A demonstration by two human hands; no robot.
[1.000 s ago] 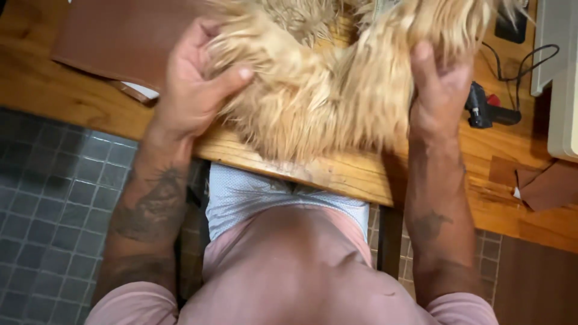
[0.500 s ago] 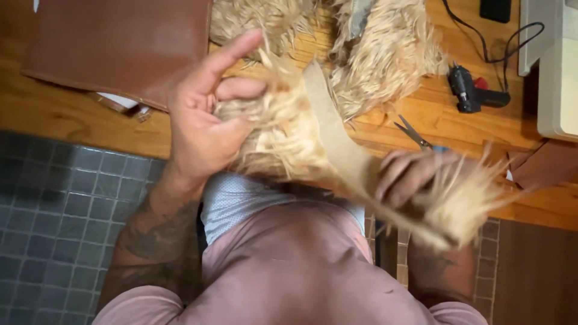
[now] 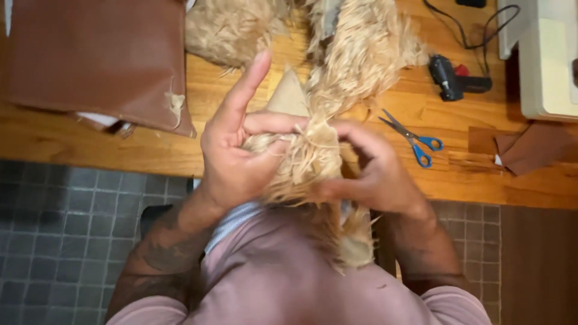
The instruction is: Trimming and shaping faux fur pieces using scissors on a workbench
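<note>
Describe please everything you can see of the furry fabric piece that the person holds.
The furry fabric piece is long-haired tan fake fur with a smooth beige backing that shows where it folds. The left hand and the right hand pinch it together in front of the chest. Its upper part runs up onto the wooden table, while its lower end hangs down against the pink shirt. It looks shaggy and slightly blurred.

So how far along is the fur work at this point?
Looks done: fur pieces lie cut on the table, scissors set aside. In hand: the left hand and right hand pinch a folded fur strip at the table's edge, its tan backing showing. Seemingly left: joining it; no stitches are visible, and the sewing machine sits unused at the right.
</note>
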